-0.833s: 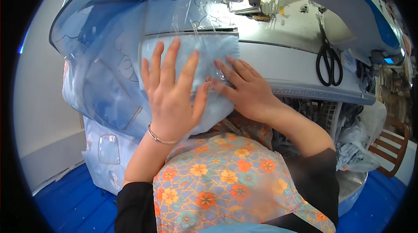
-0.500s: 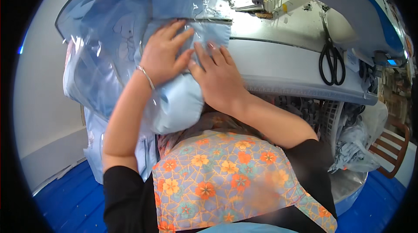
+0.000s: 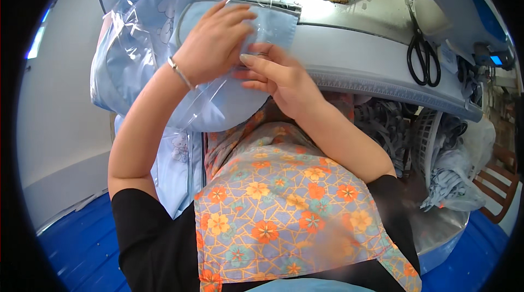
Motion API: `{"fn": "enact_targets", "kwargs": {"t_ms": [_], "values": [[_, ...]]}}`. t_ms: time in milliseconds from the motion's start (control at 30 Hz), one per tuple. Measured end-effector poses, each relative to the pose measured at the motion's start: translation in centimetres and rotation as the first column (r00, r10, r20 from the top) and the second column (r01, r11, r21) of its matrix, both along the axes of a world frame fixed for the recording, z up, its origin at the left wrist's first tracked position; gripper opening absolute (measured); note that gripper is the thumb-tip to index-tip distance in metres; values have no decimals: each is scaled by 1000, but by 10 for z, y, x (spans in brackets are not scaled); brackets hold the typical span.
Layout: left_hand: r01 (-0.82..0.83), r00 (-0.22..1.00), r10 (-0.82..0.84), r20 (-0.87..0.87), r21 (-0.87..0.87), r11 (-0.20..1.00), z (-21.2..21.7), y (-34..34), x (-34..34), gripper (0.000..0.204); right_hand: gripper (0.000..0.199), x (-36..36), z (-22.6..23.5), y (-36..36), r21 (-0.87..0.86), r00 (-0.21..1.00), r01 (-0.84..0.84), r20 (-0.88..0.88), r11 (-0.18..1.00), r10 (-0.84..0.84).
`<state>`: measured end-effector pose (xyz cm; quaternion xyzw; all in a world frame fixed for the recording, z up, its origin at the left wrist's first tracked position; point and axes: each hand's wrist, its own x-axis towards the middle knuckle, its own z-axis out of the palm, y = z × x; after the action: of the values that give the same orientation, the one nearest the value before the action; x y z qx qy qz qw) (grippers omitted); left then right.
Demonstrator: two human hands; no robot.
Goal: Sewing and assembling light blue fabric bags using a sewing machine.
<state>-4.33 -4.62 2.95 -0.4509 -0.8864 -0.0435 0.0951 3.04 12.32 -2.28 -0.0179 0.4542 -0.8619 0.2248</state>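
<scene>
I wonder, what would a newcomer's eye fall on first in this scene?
Probably the bright orange-flowered apron, filling the lower middle of the view. Just above it, the left hand and right hand come close together over light blue fabric and shiny clear plastic. Black-handled scissors also stand out at upper right, against the pale work surface.
</scene>
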Motion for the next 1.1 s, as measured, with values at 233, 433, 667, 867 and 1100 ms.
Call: {"fn": "enact_targets", "kwargs": {"t_ms": [233,433,667,867,1100], "values": [[179,981,-191,27,243,953,-1,48,-61,30,27,-14,-5,0,-49,999,11,39,999,-9],[-121,990,125,68,-64,991,-23,60,-30,38,17,6,-8,39,218,994,-111,11,970,112],[-189,963,205,-175,106,976,-61,62,-18,42,29,22,-25,49,563,367,763,-783,319,502],[-171,975,181,-130,82,982,-54,71,-16,40,30,7,-27,46,497,368,770,-858,400,358],[-193,964,216,-155,150,970,-57,78,-15,29,32,4,-24,54,500,373,747,-861,439,347]]}}
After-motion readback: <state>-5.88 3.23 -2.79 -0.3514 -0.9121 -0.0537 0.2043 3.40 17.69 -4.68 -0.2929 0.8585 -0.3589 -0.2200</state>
